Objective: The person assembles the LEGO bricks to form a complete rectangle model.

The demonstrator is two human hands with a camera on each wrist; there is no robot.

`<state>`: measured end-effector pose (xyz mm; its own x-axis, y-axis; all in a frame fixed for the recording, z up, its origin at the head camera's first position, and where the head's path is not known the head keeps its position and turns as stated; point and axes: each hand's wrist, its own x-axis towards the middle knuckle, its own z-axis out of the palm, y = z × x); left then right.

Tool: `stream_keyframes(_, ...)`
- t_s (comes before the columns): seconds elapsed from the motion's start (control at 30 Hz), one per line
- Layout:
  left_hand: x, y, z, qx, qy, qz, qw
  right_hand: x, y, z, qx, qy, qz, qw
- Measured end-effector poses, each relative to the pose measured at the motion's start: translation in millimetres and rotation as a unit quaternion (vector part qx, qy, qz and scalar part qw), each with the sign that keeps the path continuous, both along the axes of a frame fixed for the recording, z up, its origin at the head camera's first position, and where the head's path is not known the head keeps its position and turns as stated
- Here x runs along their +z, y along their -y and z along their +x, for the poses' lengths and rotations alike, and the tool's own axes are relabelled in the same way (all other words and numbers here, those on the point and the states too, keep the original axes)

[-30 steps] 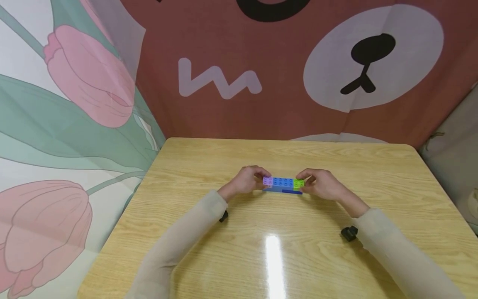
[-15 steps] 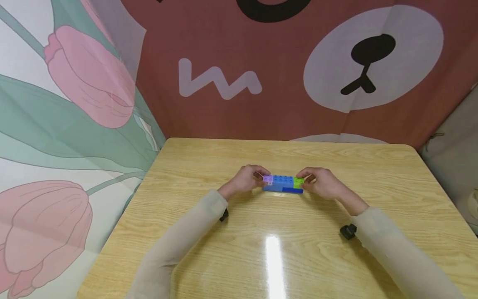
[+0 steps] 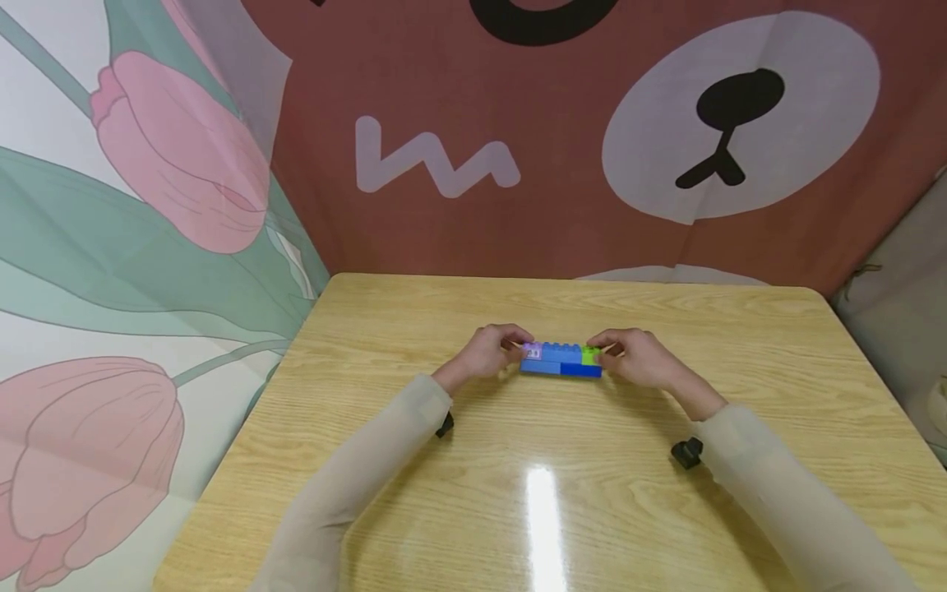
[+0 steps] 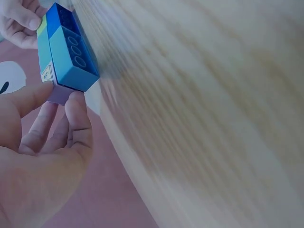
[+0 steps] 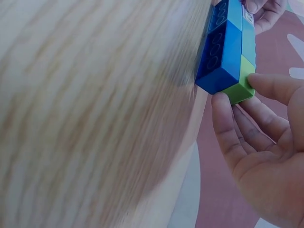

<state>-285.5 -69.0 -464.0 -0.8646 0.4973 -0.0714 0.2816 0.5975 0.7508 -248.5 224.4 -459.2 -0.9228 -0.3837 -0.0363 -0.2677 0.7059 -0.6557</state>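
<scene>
Several toy building bricks are joined in a two-layer bar, held level between both hands over the table. On top sit a purple brick (image 3: 532, 353), a blue brick (image 3: 561, 353) and a lime green brick (image 5: 239, 88). Beneath them run a lighter blue brick (image 4: 71, 59) and a dark blue brick (image 3: 581, 371). My left hand (image 3: 484, 352) pinches the purple end between thumb and fingers. At the other end, my right hand (image 3: 640, 358) pinches the green brick. Hollow undersides of the lower bricks show in both wrist views.
The wooden table (image 3: 414, 312) has a strip of light glare (image 3: 543, 526) in front. Black devices (image 3: 687, 453) hang at the wrists. A brown bear-print cloth (image 3: 444, 230) rises behind the far edge; a tulip-print cloth (image 3: 185, 148) hangs at the left.
Both hands have tilted the brick bar so its front side faces the head camera more and the lower layer shows fully. The hands have shifted slightly upward in view, keeping their grips.
</scene>
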Motion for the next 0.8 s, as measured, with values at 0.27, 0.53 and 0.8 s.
stream_keyframes(0.27,-0.5,-0.7,-0.4,0.011,0.042,0.015,0.999,-1.3,0.6,0.3,-0.012,0.03,-0.008,0.9995)
stream_keyframes(0.53,0.5,-2.2,-0.8,0.015,0.052,0.007,0.9985,-1.5,-0.2,-1.2,-0.009,0.037,0.002,0.9993)
stream_keyframes(0.8,-0.4,-1.3,-3.1,0.015,0.044,0.0,0.9989,-2.4,-1.5,-4.9,-0.015,0.032,0.004,0.9994)
